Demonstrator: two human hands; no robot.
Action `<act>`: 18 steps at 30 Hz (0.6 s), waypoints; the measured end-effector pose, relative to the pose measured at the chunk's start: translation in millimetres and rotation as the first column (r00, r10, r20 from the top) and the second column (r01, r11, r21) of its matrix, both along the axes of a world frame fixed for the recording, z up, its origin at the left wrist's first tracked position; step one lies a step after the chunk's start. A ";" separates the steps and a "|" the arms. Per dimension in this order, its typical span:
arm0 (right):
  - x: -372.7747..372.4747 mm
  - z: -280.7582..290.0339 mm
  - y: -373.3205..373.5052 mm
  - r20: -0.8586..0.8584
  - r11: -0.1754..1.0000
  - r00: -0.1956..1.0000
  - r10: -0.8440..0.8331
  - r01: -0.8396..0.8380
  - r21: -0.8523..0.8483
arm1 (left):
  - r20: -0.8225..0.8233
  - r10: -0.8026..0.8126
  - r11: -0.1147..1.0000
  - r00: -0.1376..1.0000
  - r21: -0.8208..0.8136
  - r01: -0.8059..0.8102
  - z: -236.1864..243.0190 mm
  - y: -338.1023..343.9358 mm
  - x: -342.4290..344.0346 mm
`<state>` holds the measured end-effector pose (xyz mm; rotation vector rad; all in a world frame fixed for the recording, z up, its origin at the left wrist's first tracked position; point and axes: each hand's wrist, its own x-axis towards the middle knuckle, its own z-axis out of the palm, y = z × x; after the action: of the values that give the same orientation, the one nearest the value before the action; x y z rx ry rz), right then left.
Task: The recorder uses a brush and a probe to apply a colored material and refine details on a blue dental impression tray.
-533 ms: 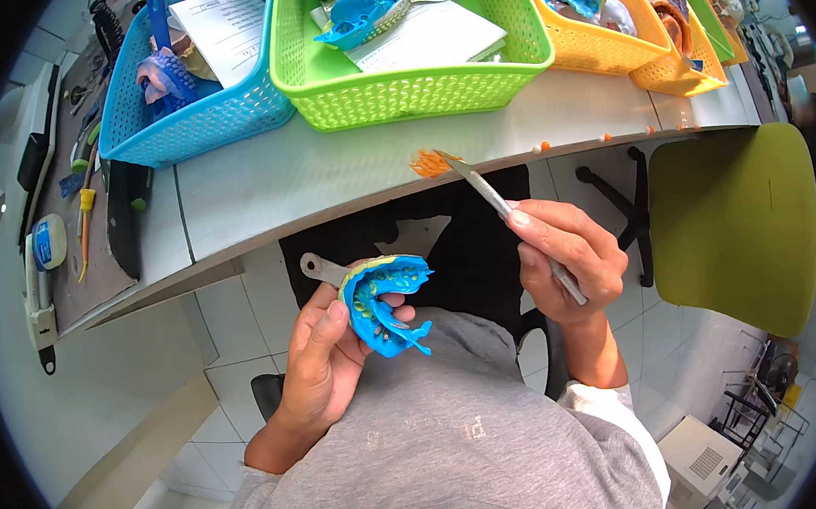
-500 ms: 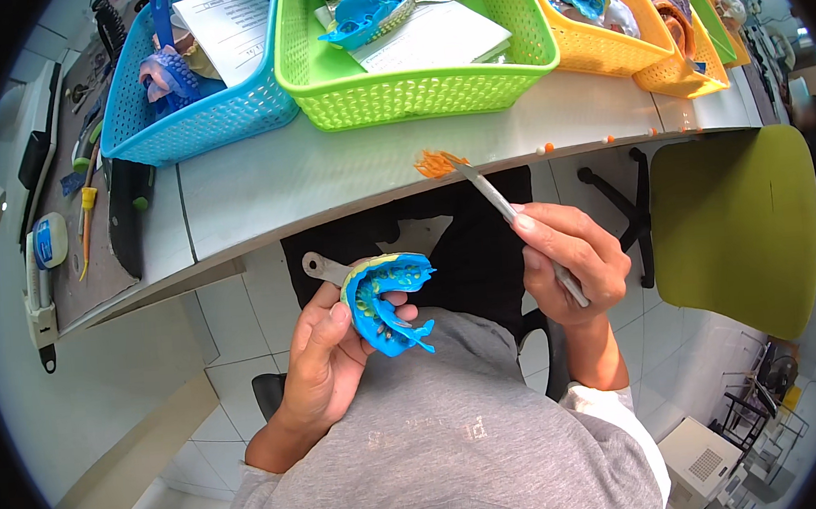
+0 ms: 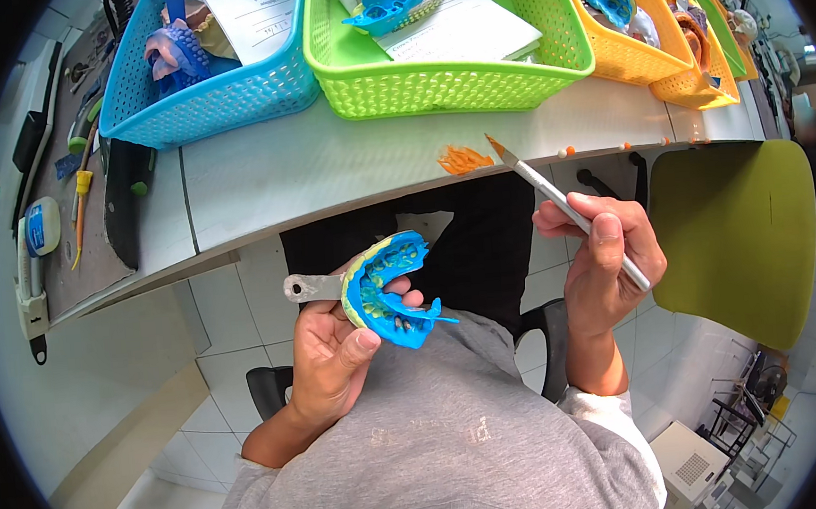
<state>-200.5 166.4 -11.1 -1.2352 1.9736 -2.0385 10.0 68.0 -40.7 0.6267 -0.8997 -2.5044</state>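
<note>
My left hand (image 3: 335, 364) grips a metal dental tray (image 3: 315, 285) filled with blue and pale-yellow impression material (image 3: 384, 313), its hollowed inside showing. My right hand (image 3: 607, 255) is closed round a slim silver-handled blade tool (image 3: 561, 203), whose orange-stained tip hangs just right of an orange smear (image 3: 463, 160) on the desk's front strip. Small orange-and-white balls (image 3: 566, 152) lie along that edge to the right of the tool.
A blue basket (image 3: 209, 112), green basket (image 3: 453, 90) and orange baskets (image 3: 631, 59) hold impressions and papers on the desk (image 3: 242, 181). Tools and a tub (image 3: 42, 226) lie left. An olive chair (image 3: 738, 241) stands right; a person in dark clothing (image 3: 812, 146) is beyond it.
My right hand has moved rightward with the tool, and the tip has lifted up and right from the orange smear. The tray in my left hand has tilted and moved slightly up.
</note>
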 end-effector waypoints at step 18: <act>17.3 2.2 -8.4 0.368 0.998 0.928 0.064 -0.058 -0.027 | 0.018 0.068 0.995 0.997 -0.070 -0.067 -0.6 0.6 1.2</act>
<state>-183.3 158.1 -8.8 -0.8236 1.7260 -2.0730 11.3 68.6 -41.2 0.6507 -0.9523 -2.4002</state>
